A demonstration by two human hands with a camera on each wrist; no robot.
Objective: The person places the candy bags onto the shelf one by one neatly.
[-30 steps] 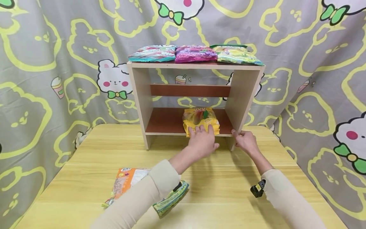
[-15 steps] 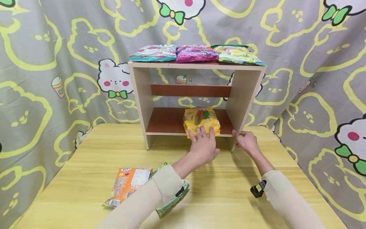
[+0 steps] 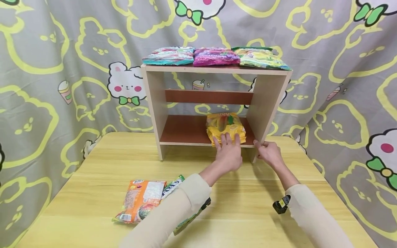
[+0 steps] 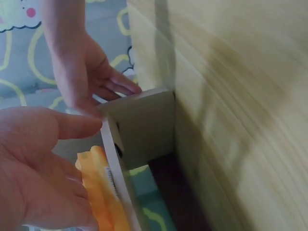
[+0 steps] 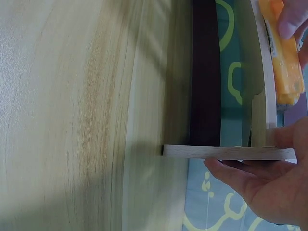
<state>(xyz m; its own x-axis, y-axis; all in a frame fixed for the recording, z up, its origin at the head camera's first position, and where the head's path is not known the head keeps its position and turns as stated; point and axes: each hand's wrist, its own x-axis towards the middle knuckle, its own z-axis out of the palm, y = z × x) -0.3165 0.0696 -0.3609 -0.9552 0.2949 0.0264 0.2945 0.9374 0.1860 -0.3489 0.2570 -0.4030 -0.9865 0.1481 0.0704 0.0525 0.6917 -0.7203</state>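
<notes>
A yellow candy bag [image 3: 225, 128] with a fruit picture lies on the lower board of the small wooden shelf [image 3: 186, 132], right of its middle. My left hand [image 3: 228, 155] touches the bag's front edge with outstretched fingers, palm down. In the left wrist view that hand [image 4: 38, 168] lies along the orange-looking bag [image 4: 103, 192]. My right hand [image 3: 268, 152] grips the front edge of the shelf's right side panel near the lower board. Thumb and fingers of the right hand [image 5: 274, 185] stand on opposite sides of the panel [image 5: 226, 152] in the right wrist view.
Three candy bags, teal [image 3: 171, 56], purple [image 3: 216, 57] and yellow-green [image 3: 261, 58], lie along the shelf's top. On the table [image 3: 93, 193] rest an orange bag [image 3: 144, 199] and a green bag [image 3: 173, 185], partly under my left sleeve. A patterned curtain [image 3: 93, 117] hangs behind.
The yellow bag has slid right along the lower board, with my left hand moving right against it. My right hand keeps its grip on the side panel.
</notes>
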